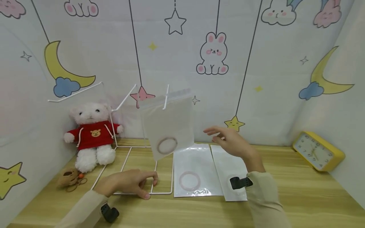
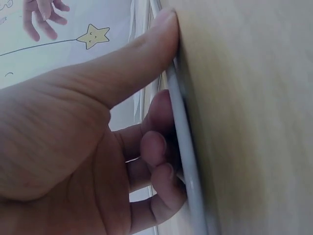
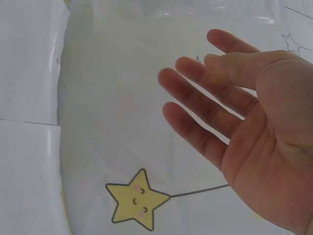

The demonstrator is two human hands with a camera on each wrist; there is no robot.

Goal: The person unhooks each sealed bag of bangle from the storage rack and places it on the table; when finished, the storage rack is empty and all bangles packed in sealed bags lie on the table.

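The left hand [image 1: 128,182] grips the front base wire of a white wire rack [image 1: 162,193]. In the left wrist view, the thumb of that hand [image 2: 73,137] lies along the wire [image 2: 188,147] and the other fingers curl against its far side. From a prong of the rack hangs a clear bag [image 1: 174,120] with a greyish ring [image 1: 167,145] low inside it. Right of this bag, the right hand [image 1: 232,141] is in the air, fingers apart and holding nothing; its loosely bent fingers and palm [image 3: 274,132] show in the right wrist view.
On the table lie a flat bag [image 1: 199,164] with a pink ring [image 1: 189,181] and a second flat packet [image 1: 228,167]. A plush bear [image 1: 91,136] in red sits behind a small brown item [image 1: 68,178] at the left. A yellow clock [image 1: 317,150] stands at the right.
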